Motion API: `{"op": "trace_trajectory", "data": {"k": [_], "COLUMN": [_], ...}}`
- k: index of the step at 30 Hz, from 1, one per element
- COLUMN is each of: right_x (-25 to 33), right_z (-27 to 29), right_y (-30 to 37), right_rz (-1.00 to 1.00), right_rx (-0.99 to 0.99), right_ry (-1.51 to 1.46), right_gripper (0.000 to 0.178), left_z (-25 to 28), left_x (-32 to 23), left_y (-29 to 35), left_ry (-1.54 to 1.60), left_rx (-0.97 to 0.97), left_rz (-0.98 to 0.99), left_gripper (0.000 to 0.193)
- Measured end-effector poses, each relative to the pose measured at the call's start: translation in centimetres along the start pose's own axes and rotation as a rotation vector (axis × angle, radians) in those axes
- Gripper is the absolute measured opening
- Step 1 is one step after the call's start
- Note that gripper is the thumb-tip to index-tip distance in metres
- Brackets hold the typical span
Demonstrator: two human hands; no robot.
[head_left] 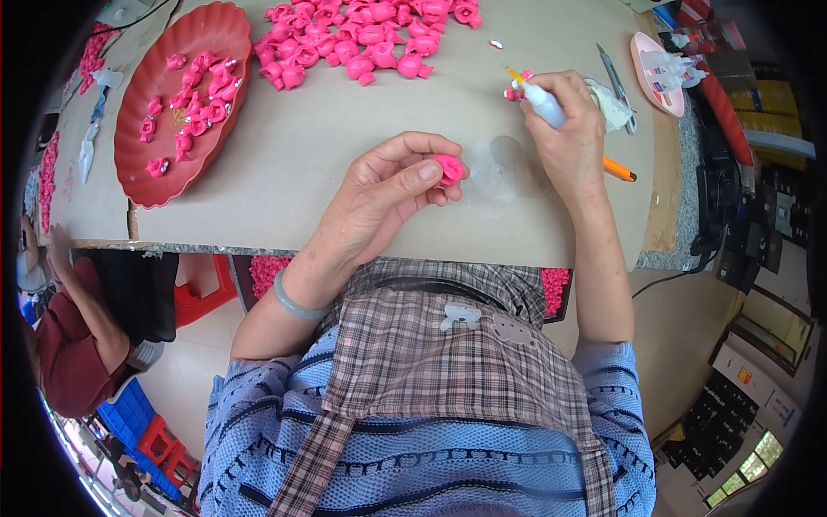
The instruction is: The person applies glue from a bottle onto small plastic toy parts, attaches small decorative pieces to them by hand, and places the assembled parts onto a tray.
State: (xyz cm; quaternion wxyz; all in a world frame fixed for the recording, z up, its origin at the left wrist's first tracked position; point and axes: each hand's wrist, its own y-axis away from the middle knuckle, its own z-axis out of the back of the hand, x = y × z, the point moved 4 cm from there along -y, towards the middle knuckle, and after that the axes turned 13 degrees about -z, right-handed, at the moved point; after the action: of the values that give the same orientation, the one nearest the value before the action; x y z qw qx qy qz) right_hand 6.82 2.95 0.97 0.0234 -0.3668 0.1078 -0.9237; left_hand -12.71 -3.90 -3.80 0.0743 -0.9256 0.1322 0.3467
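Note:
Between thumb and fingers, my left hand [392, 185] pinches a small pink plastic figure part [448, 170] with a hollow in it, above the table's near half. To its right my right hand [564, 121] is closed round a small squeeze bottle [544, 107] of clear liquid, its yellow nozzle pointing up and left. Just behind the nozzle, partly hidden, lies a small pink-and-white piece [510, 91]. The bottle tip is apart from the part in my left hand. A tiny white-and-dark piece [495, 44] lies farther back.
Many pink parts [362, 39] are heaped at the back. A red scalloped tray [138, 108] with several pink pieces stands left. At right are tweezers [615, 79], an orange pen-like tool [619, 169] and a pink dish [642, 52] with small bottles. A person [82, 336] sits at left.

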Motion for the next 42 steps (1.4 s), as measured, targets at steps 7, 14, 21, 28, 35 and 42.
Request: {"op": "trace_trajectory", "data": {"k": [7,14,21,28,35,42], "right_x": [1.3,1.1,1.3,1.1,1.7,2.9], "right_z": [-1.0,-0.4,-1.0,-1.3,-0.5,0.4], "right_y": [-0.9,-0.9,3.4,5.9,7.0,7.4], "right_rz": [0.105,0.071,-0.513,-0.634,-0.524,-0.434], "right_rx": [0.091,0.185,0.510,0.537,0.520,0.495], "right_ry": [0.247,-0.056,-0.829,-0.985,-0.920,-0.648], "right_gripper": [0.016,0.009,0.010,0.016,0.021,0.019], "left_z": [-0.2,0.0,-0.1,-0.6,-1.0,-1.4], "left_x": [0.0,0.1,0.2,0.0,0.3,0.3], "left_y": [0.0,0.1,0.0,0.0,0.1,0.1], "left_ry": [-0.047,-0.015,-0.010,-0.066,-0.127,-0.205], "left_rx": [0.018,0.002,0.003,-0.017,-0.033,-0.035], "left_rz": [0.024,0.043,0.036,0.043,0.052,0.062], "left_gripper": [0.027,0.025,0.024,0.025,0.023,0.021]}}
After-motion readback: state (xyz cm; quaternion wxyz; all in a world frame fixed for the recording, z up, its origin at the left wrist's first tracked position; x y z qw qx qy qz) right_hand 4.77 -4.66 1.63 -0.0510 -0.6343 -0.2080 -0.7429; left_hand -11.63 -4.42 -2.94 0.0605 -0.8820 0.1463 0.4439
